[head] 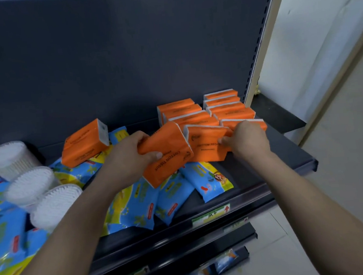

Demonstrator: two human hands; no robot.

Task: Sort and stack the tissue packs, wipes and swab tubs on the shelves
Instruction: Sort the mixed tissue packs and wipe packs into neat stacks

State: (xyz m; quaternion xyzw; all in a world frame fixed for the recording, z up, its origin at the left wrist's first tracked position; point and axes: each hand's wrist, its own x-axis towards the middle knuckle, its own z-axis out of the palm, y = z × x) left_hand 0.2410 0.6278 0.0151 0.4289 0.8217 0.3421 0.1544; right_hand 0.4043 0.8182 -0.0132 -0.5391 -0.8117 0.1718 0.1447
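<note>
My left hand [132, 156] grips an orange tissue pack [169, 157] lifted above the blue wipes. My right hand [244, 137] pinches the edge of another orange tissue pack [207, 145] standing at the front of two rows of orange packs [224, 108] at the shelf's right end. A loose orange pack [83, 144] lies tilted on the pile to the left. Blue and yellow wipes packs [172, 194] lie scattered across the shelf. Three clear swab tubs [51, 204] sit at the left.
The dark shelf [286, 150] has a raised front rail with a price label [210, 215]. Its dark back panel rises behind. Lower shelves below hold more blue packs [225, 262]. A pale wall and floor lie to the right.
</note>
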